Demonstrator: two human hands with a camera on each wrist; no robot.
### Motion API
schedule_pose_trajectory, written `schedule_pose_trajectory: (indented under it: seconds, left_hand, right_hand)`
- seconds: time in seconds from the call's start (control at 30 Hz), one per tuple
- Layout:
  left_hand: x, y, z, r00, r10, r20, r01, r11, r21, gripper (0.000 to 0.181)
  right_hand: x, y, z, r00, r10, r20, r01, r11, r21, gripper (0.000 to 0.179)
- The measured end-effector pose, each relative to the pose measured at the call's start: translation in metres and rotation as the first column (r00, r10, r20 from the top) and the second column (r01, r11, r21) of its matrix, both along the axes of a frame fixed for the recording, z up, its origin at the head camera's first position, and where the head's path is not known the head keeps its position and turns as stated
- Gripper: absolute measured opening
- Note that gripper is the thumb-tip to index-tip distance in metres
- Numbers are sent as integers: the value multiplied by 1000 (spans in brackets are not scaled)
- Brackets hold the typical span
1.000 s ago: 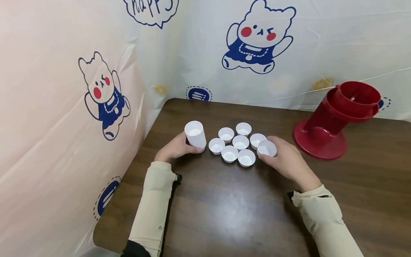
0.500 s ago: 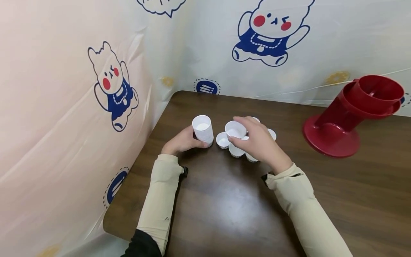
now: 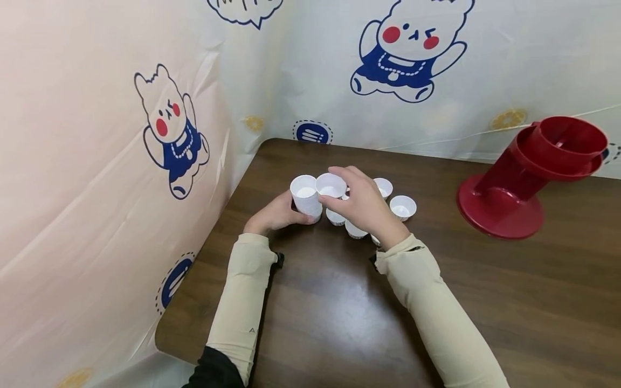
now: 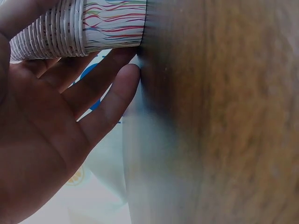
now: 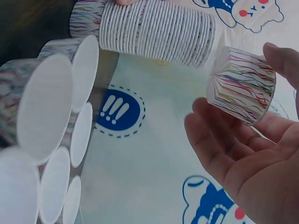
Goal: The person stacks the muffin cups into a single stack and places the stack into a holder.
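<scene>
- Left hand (image 3: 277, 214): thumb and fingers clamped round the lower part of a tall stack of nested white paper cups (image 3: 306, 200). Stack upright on the dark brown wood-grain table (image 3: 339, 318); low grip probably to steady it and leave its top rim free.
- Right hand (image 3: 365, 202): thumb and fingers clamped on the sides of one small white paper cup (image 3: 332, 186), up off the table, just right of the stack's mouth. Right wrist view shows a slight gap, cup base near stack-rim level. Side hold presumably keeps mouth and base clear.
- Held cup: thin pleated wall, wavy red, blue, green and yellow lines, plain white inside, narrower at base.
- Stack: close-set rims make a ribbed column; only the bottom cup shows much striped wall.
- Loose white paper cups (image 3: 402, 207): clustered right of the stack, upright, mouths up, likely for easy pickup. Right hand hides some in head view; can't count there.
- Red glossy plastic stand (image 3: 519, 172): round base, thick column, cup-shaped top. Well apart from both hands.
- Backdrop: creased pale sheet (image 3: 301, 81), cartoon bears.
</scene>
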State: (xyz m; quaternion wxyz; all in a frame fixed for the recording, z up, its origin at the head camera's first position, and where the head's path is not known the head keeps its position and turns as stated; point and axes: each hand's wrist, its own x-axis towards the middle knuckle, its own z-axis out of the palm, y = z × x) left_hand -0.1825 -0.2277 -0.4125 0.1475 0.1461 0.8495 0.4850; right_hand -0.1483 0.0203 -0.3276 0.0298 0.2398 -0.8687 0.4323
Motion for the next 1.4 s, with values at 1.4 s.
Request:
schedule_pose_trajectory:
  seconds: [1.4]
  left_hand:
    - [-1, -2, 0, 998, -65, -24, 66, 998, 5, 72]
  right_hand:
    - [-13, -63, -42, 972, -43, 233, 105, 960, -258, 72]
